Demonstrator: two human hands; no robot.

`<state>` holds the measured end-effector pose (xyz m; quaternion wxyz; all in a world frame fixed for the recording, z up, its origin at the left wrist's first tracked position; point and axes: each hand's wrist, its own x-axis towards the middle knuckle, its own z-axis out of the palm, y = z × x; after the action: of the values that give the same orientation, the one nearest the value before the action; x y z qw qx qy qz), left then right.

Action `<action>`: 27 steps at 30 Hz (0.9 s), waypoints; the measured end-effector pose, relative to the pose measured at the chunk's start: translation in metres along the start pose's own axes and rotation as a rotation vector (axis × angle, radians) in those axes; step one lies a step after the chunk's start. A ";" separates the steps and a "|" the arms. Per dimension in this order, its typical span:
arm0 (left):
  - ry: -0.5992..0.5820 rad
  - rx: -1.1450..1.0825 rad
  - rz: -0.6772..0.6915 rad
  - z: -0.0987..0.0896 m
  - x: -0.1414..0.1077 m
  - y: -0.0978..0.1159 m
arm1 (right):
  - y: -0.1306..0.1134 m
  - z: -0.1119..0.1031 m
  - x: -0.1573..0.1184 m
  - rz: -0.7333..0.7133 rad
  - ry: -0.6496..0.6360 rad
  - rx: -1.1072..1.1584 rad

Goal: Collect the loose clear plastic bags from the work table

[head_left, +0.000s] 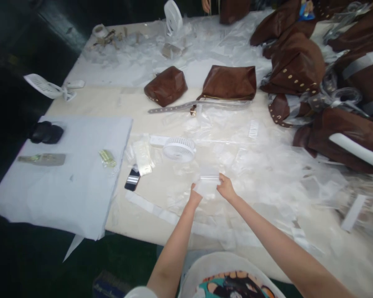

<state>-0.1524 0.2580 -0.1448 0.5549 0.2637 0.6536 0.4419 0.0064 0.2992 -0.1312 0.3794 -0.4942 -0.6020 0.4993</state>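
The table [133,103] bears fan [179,150] and phone [132,179] near the plastic bag [209,187].

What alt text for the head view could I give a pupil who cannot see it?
A person's left hand and right hand hold clear plastic over a cream table. Beyond them lies a white fan; a phone is to the left, and brown bags sit farther back and right.

Workshop, long cream worktable [96,103], many brown leather-look bags [298,58] with gold-coloured eyelets [294,80], scattered clear plastic wrapping [317,188]
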 end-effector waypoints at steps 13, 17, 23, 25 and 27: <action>0.706 0.214 0.148 -0.142 0.035 0.044 | 0.014 0.034 -0.006 0.158 -0.033 -0.056; 0.706 0.398 0.140 -0.190 0.105 0.090 | 0.022 0.023 -0.010 0.255 0.015 -0.041; 0.598 0.684 0.151 -0.198 0.169 0.130 | 0.028 -0.002 -0.015 0.282 0.167 -0.077; 0.594 0.734 0.210 -0.187 0.158 0.123 | 0.034 -0.015 -0.021 0.260 0.247 -0.128; 0.569 0.758 0.284 -0.175 0.133 0.103 | 0.041 -0.033 -0.028 0.228 0.316 -0.223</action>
<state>-0.3678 0.3677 -0.1219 0.1537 0.4024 0.8517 0.2985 0.0528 0.2799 -0.1635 0.3532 -0.6700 -0.5270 0.3857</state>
